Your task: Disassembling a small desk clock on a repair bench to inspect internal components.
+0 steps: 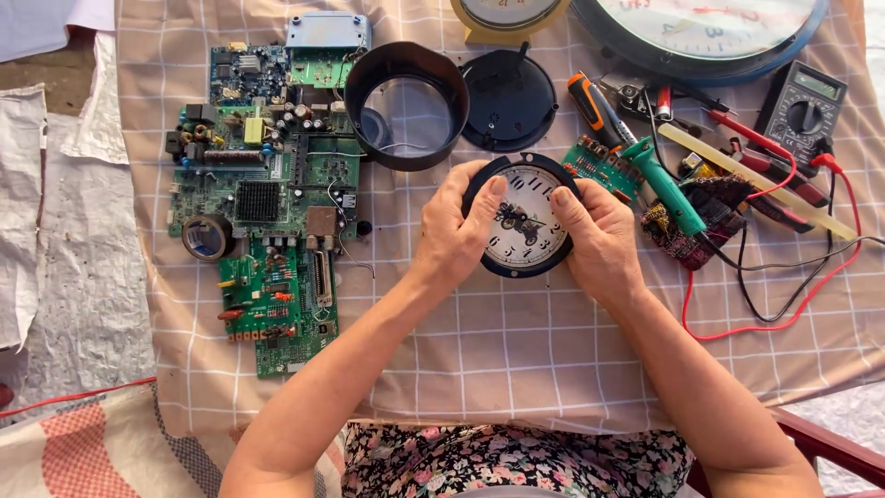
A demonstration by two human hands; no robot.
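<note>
The left hand and right hand close around a round clock face at the middle of the checked cloth. Its white dial, black-rimmed, shows a small vehicle picture. Just beyond it, a black ring housing with a clear lens inside.

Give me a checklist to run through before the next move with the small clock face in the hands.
1. Both hands on the clock face: ok. The left hand and the right hand grip it from either side.
2. Dial facing up and readable: ok.
3. Thumbs off the clock hands: cannot tell; both thumbs rest on the dial near its top edge.
4. Black ring housing within reach: ok, it stands on the cloth just above the left hand.
5. Black back cover: ok, lying beside the ring.
6. Soldering iron away from the right hand: not ok, it lies close beside it.
</note>
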